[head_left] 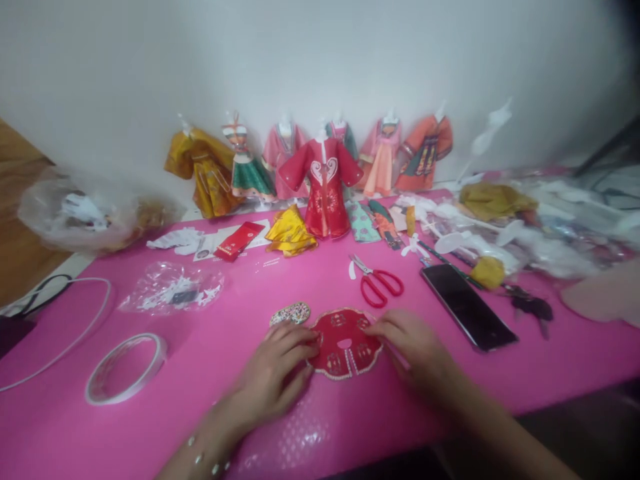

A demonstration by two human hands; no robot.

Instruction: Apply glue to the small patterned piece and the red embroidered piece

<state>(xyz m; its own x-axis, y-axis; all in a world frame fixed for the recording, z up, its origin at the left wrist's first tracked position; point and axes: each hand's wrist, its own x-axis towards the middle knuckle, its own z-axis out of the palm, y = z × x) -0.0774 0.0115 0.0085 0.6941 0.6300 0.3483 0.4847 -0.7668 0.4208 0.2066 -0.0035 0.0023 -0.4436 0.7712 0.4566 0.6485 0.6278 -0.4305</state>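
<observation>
A small red doll's collar (325, 340) with a scalloped, bead-like pale edge, gold motifs, a round neck hole and a front slit lies flat on the pink table. My left hand (280, 367) grips its left edge, fingertips on top and thumb lower down. At the opposite edge, my right hand (413, 343) pinches the collar between thumb and forefinger. Just beyond my left fingers sits an oval patch of multicoloured beads (290, 313). Red-handled scissors (380, 283) lie beyond the collar, blades partly apart.
Several dressed doll forms stand along the wall, a red robe (327, 193) foremost. A black phone (467, 307) lies to the right, near keys (533, 307) and plastic bags. On the left are a tape roll (93, 387) and a clear bag (173, 290) of white pieces.
</observation>
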